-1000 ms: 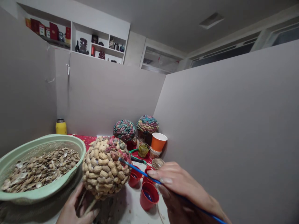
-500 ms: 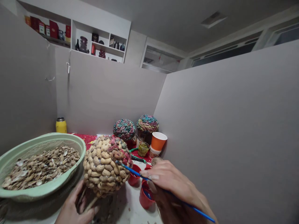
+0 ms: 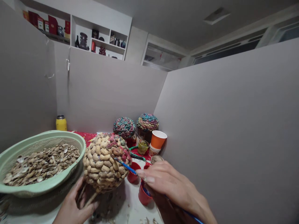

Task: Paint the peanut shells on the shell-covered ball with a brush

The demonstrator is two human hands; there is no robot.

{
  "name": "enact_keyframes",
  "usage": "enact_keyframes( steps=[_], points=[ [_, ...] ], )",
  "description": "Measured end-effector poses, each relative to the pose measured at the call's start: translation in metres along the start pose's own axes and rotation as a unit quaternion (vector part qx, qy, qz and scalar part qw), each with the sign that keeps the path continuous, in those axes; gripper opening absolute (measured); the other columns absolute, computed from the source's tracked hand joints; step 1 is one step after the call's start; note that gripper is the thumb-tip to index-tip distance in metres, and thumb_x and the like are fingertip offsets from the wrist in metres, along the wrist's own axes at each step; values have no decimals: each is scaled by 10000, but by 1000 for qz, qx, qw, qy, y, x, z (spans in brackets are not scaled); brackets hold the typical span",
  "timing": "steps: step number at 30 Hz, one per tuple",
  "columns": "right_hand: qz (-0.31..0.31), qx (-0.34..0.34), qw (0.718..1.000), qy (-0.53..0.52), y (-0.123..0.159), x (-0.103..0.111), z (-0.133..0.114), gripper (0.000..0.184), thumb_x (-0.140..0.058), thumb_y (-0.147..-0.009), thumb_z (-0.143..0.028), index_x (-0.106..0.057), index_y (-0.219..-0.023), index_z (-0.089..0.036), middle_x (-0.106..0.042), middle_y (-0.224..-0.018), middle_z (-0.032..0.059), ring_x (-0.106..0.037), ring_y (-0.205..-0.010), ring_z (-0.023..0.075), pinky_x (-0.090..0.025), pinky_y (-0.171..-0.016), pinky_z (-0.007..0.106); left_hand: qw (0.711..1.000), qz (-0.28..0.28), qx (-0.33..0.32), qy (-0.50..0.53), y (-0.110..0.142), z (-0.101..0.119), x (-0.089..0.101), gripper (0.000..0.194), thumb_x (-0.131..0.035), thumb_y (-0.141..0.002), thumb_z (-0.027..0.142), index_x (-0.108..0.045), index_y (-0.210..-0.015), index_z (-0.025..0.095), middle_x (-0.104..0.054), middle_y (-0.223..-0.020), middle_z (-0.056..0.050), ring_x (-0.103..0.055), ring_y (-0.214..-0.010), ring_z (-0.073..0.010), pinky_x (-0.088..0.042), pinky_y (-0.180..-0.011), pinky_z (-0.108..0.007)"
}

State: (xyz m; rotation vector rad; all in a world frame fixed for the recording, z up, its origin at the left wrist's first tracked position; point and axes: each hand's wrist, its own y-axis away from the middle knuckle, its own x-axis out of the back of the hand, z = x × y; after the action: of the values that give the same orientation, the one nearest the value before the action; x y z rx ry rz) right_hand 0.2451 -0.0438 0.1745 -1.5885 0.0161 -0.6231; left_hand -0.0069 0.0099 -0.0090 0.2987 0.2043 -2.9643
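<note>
A ball covered in peanut shells (image 3: 106, 166) stands on a stick-like stem (image 3: 91, 198) at the middle left. Most of its shells are bare tan; red and dark green paint marks the upper right. My left hand (image 3: 76, 203) is closed around the stem below the ball. In my right hand (image 3: 174, 183) is a thin blue paintbrush (image 3: 128, 167), its tip touching the shells on the ball's right side. Just under that hand stands a red cup (image 3: 145, 197) of dark blue liquid, partly hidden. Another red cup (image 3: 133, 175) sits behind it.
A green basket (image 3: 80, 149) of loose shells fills the left. Two painted shell balls, one teal and pink (image 3: 124, 127), one multicoloured (image 3: 147, 122), stand behind, near orange paper cups (image 3: 158, 140), a jar of yellow-green stuff (image 3: 142, 147) and green-handled pliers (image 3: 137, 156). A yellow bottle (image 3: 61, 123) stands back left.
The brush tip has shifted slightly left and up across the shells, with my right hand following. My left hand keeps its hold on the stem. The camera view has tilted slightly.
</note>
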Motion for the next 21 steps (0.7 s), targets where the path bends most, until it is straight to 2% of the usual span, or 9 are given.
enact_keyframes(
  steps=[4,8,10,13,17,19,21],
  points=[
    [-57,-4,998,1,2,12,0,342,-549,-932,16,-623,-1237,-121,-797,-1074,132,-759,-995,214,-634,-853,378,1000,-3,4,16,0,-11,0,784,-959,-481,185,-699,-1221,197,-773,-1297,-127,-673,-1237,-403,-599,-992,-392],
    [-69,46,996,32,4,12,4,355,-569,-941,-21,-617,-1275,-133,-798,-1104,140,-761,-1022,235,-646,-838,387,999,-18,-2,28,0,-16,1,777,-940,-506,152,-688,-1239,200,-752,-1335,-124,-647,-1275,-388,-553,-1037,-400],
    [-68,40,996,40,3,8,4,365,-569,-922,6,-630,-1256,-127,-792,-1125,150,-761,-1015,236,-646,-848,399,999,-15,-2,34,0,-12,-1,757,-927,-514,148,-682,-1228,200,-749,-1338,-129,-653,-1268,-383,-556,-1031,-406],
    [-72,30,997,30,2,5,4,381,-566,-891,49,-633,-1236,-99,-783,-1145,168,-763,-997,226,-646,-855,391,999,3,7,34,3,8,-8,748,-916,-470,142,-679,-1176,206,-773,-1291,-133,-678,-1232,-390,-587,-994,-406],
    [-100,55,993,11,2,14,7,357,-577,-931,-22,-623,-1277,-100,-793,-1119,160,-773,-987,220,-655,-820,355,997,37,64,20,5,38,-18,741,-905,-321,121,-690,-1025,205,-812,-1190,-160,-700,-1180,-441,-609,-963,-439],
    [-97,51,994,25,3,18,8,320,-570,-968,-84,-633,-1279,-126,-801,-1099,150,-783,-963,223,-661,-798,356,998,27,59,19,5,37,-18,740,-916,-337,138,-692,-1040,204,-811,-1199,-151,-698,-1191,-425,-600,-982,-422],
    [-73,52,995,44,3,19,6,283,-570,-982,-117,-650,-1252,-135,-807,-1077,147,-789,-945,226,-665,-790,359,999,0,36,21,4,25,-13,748,-930,-419,163,-686,-1126,201,-782,-1272,-135,-678,-1234,-391,-585,-1008,-394]
  ],
)
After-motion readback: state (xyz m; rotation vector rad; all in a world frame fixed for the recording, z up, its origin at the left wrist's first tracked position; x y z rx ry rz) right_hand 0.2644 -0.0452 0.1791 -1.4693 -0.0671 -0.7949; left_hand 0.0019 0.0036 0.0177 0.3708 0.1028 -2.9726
